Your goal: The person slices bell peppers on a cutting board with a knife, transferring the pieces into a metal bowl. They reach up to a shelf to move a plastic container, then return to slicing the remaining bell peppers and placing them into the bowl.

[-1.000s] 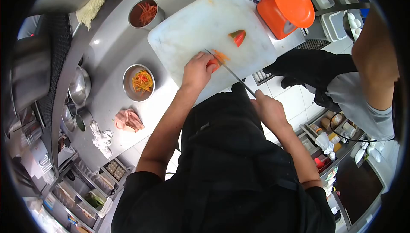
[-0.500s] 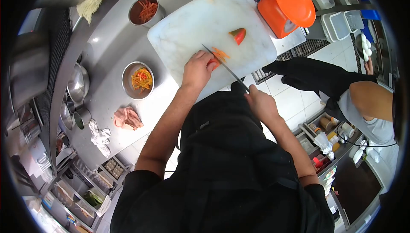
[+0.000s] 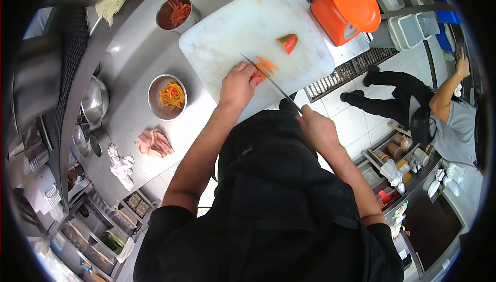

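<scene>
My left hand point(image 3: 237, 84) is closed over a red pepper piece point(image 3: 258, 77), pressing it on the white cutting board point(image 3: 222, 34). My right hand point(image 3: 317, 128) grips a kitchen knife point(image 3: 279, 89) by its handle, which the fingers hide. The long blade crosses the board diagonally, close against the left fingertips. Just beyond the blade lie thin orange-red strips point(image 3: 268, 65). Farther up the board rests a larger red and green pepper piece point(image 3: 288, 43).
Left of the board stand a metal bowl point(image 3: 151, 98) of yellow and red strips and a metal pot point(image 3: 194, 17) of orange strips. A pink cloth point(image 3: 155, 142) and white cloth point(image 3: 121, 167) lie nearby. An orange scale point(image 3: 336, 18) stands right; a co-worker point(image 3: 454, 122) is behind it.
My hands and the knife have barely shifted, and the strips beside the blade sit slightly differently. The co-worker at the right has moved away from the board and now has an arm raised.
</scene>
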Demonstrator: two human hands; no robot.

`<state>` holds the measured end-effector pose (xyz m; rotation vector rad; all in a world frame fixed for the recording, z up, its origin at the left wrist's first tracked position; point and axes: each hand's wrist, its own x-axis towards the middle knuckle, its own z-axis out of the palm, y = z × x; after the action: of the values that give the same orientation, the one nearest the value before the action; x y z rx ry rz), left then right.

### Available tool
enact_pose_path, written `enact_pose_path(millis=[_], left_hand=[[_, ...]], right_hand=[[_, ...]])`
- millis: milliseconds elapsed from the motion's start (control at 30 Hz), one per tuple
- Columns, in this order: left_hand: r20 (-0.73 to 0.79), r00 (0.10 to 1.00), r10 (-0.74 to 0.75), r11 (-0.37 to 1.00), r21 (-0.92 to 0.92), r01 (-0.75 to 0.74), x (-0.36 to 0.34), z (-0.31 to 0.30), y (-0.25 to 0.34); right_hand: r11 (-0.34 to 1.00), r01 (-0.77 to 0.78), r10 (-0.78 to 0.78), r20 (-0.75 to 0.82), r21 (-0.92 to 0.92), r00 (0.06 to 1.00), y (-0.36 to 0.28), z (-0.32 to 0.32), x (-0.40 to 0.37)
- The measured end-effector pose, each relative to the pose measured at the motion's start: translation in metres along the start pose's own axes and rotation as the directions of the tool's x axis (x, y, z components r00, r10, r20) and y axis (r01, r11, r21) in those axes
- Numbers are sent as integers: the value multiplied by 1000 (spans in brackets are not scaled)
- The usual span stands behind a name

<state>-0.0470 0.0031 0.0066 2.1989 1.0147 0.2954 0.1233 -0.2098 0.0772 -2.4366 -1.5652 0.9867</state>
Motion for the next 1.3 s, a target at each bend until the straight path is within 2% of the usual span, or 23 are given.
enact_pose_path(millis=[200, 367, 500, 600, 700, 800, 900, 1100, 1200, 1300], left_hand=[[-33, 999, 37, 999, 2, -36, -3, 0, 0], [-29, 999, 46, 999, 19, -46, -5, -1, -4], [17, 1000, -13, 1000, -28, 14, -9, -2, -6], [36, 999, -38, 998, -46, 39, -9, -3, -5], [-3, 1000, 16, 1000, -4, -16, -11, -3, -7], [-59, 998, 35, 998, -50, -38, -13, 1, -12], [-17, 1000, 12, 999, -37, -13, -13, -1, -11], [0, 1000, 4, 1000, -19, -4, -13, -5, -11], [-14, 1000, 13, 999, -50, -14, -14, -2, -14], [-3, 1000, 30, 998, -56, -30, -14, -5, -15]], right_hand=[[999, -18, 18, 10, 35, 1000, 11, 25, 3], [1000, -26, 26, 37, -5, 999, 1, 1, -7], [998, -69, 69, 34, -9, 997, 6, 23, -12], [999, 21, -19, -35, 36, 999, 8, 35, 3], [1000, -22, 22, -5, -5, 1000, -3, 14, -4], [1000, -24, 24, -6, -4, 1000, 2, 20, -15], [999, 21, -20, -34, 41, 999, 8, 38, -1], [999, -36, 37, 27, -31, 999, -4, 13, -13], [999, -42, 42, 18, -12, 999, 6, 39, -3], [1000, -14, 14, 8, -12, 1000, -5, 21, 1]])
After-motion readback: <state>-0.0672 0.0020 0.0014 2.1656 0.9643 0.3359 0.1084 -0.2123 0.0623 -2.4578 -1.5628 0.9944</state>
